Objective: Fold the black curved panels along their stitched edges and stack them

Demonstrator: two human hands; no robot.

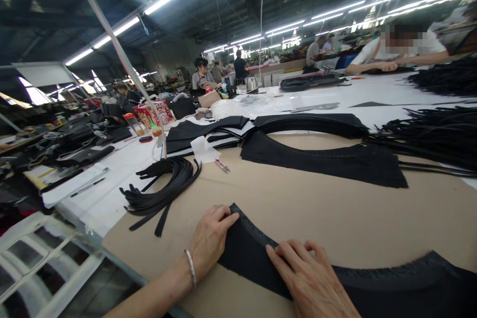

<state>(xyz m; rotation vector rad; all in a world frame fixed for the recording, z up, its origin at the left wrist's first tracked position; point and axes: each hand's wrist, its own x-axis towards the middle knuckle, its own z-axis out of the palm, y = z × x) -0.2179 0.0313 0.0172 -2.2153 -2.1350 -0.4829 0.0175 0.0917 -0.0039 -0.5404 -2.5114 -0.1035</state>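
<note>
Right hand (309, 273), bottom centre: fingers on black curved panel (249, 258) | left hand (208, 238): at its left tip; pinching or pressing, either hand, cannot tell | panel: lower right, on tan board (208, 184)

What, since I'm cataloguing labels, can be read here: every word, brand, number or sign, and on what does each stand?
No text can be read.
Red patterned bag: too small and blurred to tell whether its markings include lettering.
Black piece under the left hand and right hand: no lettering shows.

Head-worn view, facing forward and down, close
</note>
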